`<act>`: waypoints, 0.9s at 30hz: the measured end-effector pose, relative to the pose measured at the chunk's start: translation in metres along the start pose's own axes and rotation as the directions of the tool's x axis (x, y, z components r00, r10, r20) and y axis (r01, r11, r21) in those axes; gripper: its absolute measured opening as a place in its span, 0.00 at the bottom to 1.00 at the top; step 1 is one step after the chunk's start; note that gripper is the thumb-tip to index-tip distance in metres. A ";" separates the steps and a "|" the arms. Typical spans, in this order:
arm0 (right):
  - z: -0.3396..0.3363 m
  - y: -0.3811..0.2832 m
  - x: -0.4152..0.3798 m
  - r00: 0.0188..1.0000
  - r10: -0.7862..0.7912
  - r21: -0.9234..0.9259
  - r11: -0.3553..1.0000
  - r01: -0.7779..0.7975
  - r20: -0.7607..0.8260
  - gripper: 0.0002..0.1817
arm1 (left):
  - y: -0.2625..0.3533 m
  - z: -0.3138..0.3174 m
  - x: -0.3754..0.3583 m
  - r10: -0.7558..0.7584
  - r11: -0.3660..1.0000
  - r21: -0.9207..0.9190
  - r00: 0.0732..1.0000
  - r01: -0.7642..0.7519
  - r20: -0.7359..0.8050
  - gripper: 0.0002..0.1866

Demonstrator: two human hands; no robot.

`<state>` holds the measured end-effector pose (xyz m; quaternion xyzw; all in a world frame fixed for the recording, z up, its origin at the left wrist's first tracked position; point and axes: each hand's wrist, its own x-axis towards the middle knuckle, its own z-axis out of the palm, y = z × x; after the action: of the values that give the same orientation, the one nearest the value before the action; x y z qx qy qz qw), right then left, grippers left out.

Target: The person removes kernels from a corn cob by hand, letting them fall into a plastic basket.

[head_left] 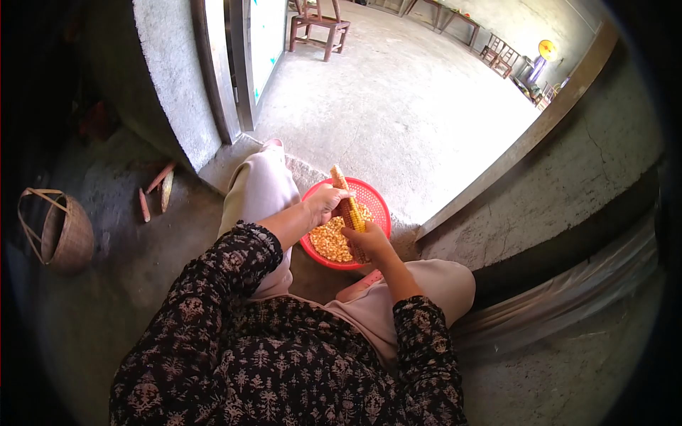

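Corn cob (pixel 353 213): held by both hands above the red basket (pixel 381 213); slanted, pale tip (pixel 336 172) pointing up and away from the body, past the left hand; yellow kernels on one side, reddish-brown surface alongside. Whether a second cob lies against it cannot be told.
Left hand (pixel 327 201): closed around the upper part, thumb laid across it.
Right hand (pixel 369 241): closed around the lower part, just below the left hand and nearer the body; fingers partly hidden.
Red basket: round, perforated wall; below both hands, between the legs.
Loose kernels (pixel 331 241): yellow and pale; piled in the basket, beneath and beside the hands.
Sleeves (pixel 238 255): dark, patterned; on both forearms, behind the hands.
Trousers (pixel 263 188): light-coloured; one leg to each side of the hands.
Pink footwear (pixel 361 285): one shoe nearer the body than the right hand; the other beyond the left hand.
Three long pieces (pixel 166 192): on the floor, left of the left hand; two reddish, one yellowish.
Woven basket (pixel 73 238): handled; farther left of the hands.
Plastic sheet (pixel 561 284): draped, right of the right hand.
Wooden chair (pixel 321 28): well beyond the hands, through the doorway.
Yellow fan (pixel 547 50): far beyond the hands, to the right.
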<state>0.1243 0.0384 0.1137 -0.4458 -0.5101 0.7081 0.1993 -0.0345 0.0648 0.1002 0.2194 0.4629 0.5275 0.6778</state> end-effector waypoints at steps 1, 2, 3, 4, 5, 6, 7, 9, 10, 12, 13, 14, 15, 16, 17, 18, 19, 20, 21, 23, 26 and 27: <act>0.001 0.002 0.002 0.998 -0.058 -0.193 0.980 0.050 -0.035 0.12 | -0.001 -0.002 0.001 0.003 1.000 -0.011 1.000 -0.003 0.015 0.08; 0.002 0.005 0.004 0.991 -0.121 -0.381 0.920 0.089 -0.058 0.13 | -0.003 -0.004 0.003 0.006 1.000 -0.022 1.000 -0.005 0.029 0.07; 0.002 0.005 0.004 0.991 -0.120 -0.381 0.920 0.089 -0.057 0.13 | -0.003 -0.004 0.003 0.006 1.000 -0.023 1.000 -0.005 0.028 0.07; 0.003 0.005 0.004 0.990 -0.127 -0.378 0.921 0.097 -0.054 0.13 | -0.003 -0.004 0.003 0.010 1.000 -0.013 1.000 -0.010 0.000 0.06; 0.003 0.006 0.004 0.990 -0.133 -0.375 0.921 0.104 -0.052 0.14 | -0.003 -0.003 0.003 0.014 1.000 -0.002 1.000 -0.014 -0.027 0.06; 0.002 0.007 0.005 0.990 -0.133 -0.375 0.921 0.104 -0.052 0.14 | -0.005 -0.004 0.005 0.014 1.000 -0.002 1.000 -0.014 -0.027 0.06; 0.001 0.007 0.006 0.990 -0.134 -0.354 0.929 0.110 -0.045 0.14 | -0.007 -0.006 0.008 0.014 1.000 0.013 0.999 -0.013 -0.030 0.06; 0.001 0.006 0.005 0.990 -0.135 -0.331 0.936 0.115 -0.037 0.14 | -0.007 -0.004 0.009 0.013 1.000 0.028 0.999 -0.012 -0.035 0.07; 0.001 0.004 0.004 0.994 -0.107 -0.274 0.957 0.094 -0.033 0.14 | -0.006 -0.001 0.006 0.016 1.000 0.006 0.999 -0.015 -0.052 0.08; 0.001 0.000 0.002 0.996 -0.080 -0.216 0.974 0.072 -0.027 0.14 | -0.006 0.000 0.006 0.018 1.000 -0.015 0.998 -0.019 -0.068 0.08; 0.001 -0.001 0.002 1.000 -0.025 -0.134 0.991 0.024 -0.004 0.13 | -0.006 -0.002 0.007 0.008 0.999 -0.042 0.999 -0.010 -0.046 0.09; 0.000 -0.002 0.002 0.999 0.027 -0.052 0.998 -0.026 0.025 0.13 | -0.007 -0.003 0.009 0.000 0.998 -0.066 1.000 -0.002 -0.025 0.10; 0.000 -0.003 0.001 0.999 0.027 -0.052 0.998 -0.025 0.025 0.13 | -0.004 -0.001 0.006 0.000 0.998 -0.066 1.000 -0.002 -0.025 0.10; 0.000 -0.003 0.000 0.999 0.031 0.012 0.999 -0.031 0.034 0.12 | -0.002 0.000 0.003 -0.016 0.999 -0.049 1.000 0.015 -0.021 0.09; 0.000 -0.004 -0.001 0.998 0.035 0.076 0.996 -0.038 0.043 0.12 | 0.001 0.002 0.000 -0.032 0.999 -0.032 0.999 0.031 -0.018 0.09; -0.001 -0.003 -0.001 0.998 0.034 0.076 0.996 -0.038 0.043 0.12 | 0.001 0.002 0.001 -0.032 0.999 -0.032 0.999 0.031 -0.018 0.09; -0.002 -0.003 0.000 0.998 0.044 0.095 0.994 -0.049 0.053 0.11 | 0.001 0.001 0.001 -0.040 0.999 -0.025 0.999 0.040 -0.004 0.09; -0.002 -0.004 0.000 0.997 0.054 0.113 0.992 -0.061 0.062 0.11 | 0.002 0.001 0.001 -0.048 0.999 -0.020 0.999 0.048 0.011 0.09; -0.002 -0.003 0.000 0.997 0.053 0.113 0.992 -0.060 0.062 0.11 | 0.002 0.001 0.000 -0.048 0.999 -0.020 0.999 0.048 0.011 0.09; -0.003 -0.003 0.001 0.996 0.057 0.130 0.989 -0.065 0.070 0.11 | 0.003 0.002 -0.002 -0.059 0.998 0.019 0.998 0.058 0.032 0.10; -0.002 -0.005 -0.001 0.994 0.074 0.125 0.989 -0.084 0.082 0.11 | 0.000 -0.001 0.001 -0.055 0.998 0.016 0.998 0.055 0.038 0.10; -0.002 -0.005 -0.001 0.994 0.074 0.125 0.989 -0.084 0.082 0.11 | 0.001 0.000 0.000 -0.055 0.998 0.016 0.998 0.055 0.037 0.10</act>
<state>0.1257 0.0408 0.1186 -0.4241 -0.4528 0.7635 0.1793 -0.0349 0.0650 0.1014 0.2214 0.4597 0.5010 0.6990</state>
